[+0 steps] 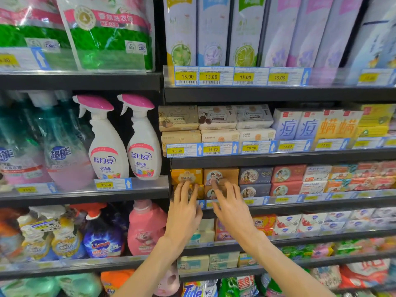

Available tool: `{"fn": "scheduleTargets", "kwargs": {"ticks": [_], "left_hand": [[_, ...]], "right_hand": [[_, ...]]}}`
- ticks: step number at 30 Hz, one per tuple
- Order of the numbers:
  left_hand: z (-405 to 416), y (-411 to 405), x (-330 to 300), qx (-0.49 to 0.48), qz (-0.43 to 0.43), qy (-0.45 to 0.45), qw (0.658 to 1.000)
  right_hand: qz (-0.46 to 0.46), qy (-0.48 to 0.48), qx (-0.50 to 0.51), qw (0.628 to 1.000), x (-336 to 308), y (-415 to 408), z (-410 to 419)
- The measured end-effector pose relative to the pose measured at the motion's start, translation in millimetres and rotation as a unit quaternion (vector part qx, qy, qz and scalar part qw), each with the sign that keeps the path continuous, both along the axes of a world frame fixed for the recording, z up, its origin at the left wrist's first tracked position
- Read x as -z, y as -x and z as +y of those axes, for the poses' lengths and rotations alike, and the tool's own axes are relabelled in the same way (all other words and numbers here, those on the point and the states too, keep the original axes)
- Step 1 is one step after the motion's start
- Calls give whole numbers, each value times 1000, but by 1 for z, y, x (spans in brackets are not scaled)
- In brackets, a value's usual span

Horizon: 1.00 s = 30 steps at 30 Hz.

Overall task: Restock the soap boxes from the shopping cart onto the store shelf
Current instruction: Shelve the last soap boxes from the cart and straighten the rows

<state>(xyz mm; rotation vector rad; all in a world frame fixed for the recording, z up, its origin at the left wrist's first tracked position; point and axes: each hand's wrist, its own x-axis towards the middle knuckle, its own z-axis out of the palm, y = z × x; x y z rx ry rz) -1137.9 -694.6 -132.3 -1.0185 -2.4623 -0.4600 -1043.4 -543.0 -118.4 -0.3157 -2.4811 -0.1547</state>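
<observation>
Head view. Soap boxes on the third shelf of the right-hand bay, stacked two high behind the price rail [278, 199]. Left hand [184, 207] raised to the yellow-orange soap stack [186, 176], fingers extended and touching the lower box front; nothing grasped. Right hand [230, 207] just beside it, fingers spread and relaxed, tips against the tan soap stack with a figure medallion [220, 175]; likewise nothing held. Shopping cart out of view.

Step in hand, judged: squaring and fronting the two stacks already placed.

Handling notes:
- Press flat with fingertips, evenly on both stacks, so box faces sit flush with the neighbouring navy soap boxes [255, 175] just right of the right hand.
- Keep upper boxes aligned over lower ones; light cartons, likely to skew or slide back if pushed at one corner.
- Keep wrists clear of the price rail below the fingers, to avoid dislodging labels.
- Labels facing outward, medallions upright.
</observation>
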Motion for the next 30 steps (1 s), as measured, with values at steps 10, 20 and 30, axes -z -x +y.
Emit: {"fn": "scheduleTargets", "kwargs": {"ticks": [10,20,30], "left_hand": [[1,0,1,-7,-5,-26,1000],[-1,7,-1,24,-8,-58,998],[-2,-1,0,13,12,-41,999]], "right_hand": [[-11,14,6,1000,-1,2,0],[0,7,-4,1000,2,1,3],[-31,14,-18,999,-1,-8,4]]}}
